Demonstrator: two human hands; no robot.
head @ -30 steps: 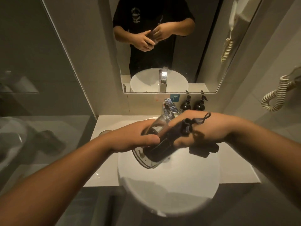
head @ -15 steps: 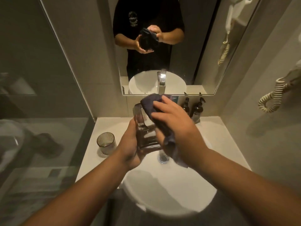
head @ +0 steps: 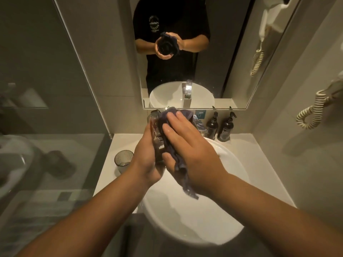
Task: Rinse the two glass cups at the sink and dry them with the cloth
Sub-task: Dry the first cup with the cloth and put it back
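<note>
I was in the drying step. My left hand [head: 148,154] gripped the glass cup [head: 155,125] from its left side, fingers curled round it, holding it up over the back of the sink [head: 232,164]. My right hand [head: 187,145] pressed the dark cloth [head: 176,162] against the cup's right side, fingers fairly straight over the top of the cloth and thumb tucked under it, so the cloth was pinched between hand and glass; its tail hung down over the basin. The second glass cup [head: 123,160] stood upright on the tabletop [head: 107,173], just left of the sink. I judged the next move called for turning the held cup inside the cloth, then setting it down and swapping to the other; I could not tell whether that one was already dry.
</note>
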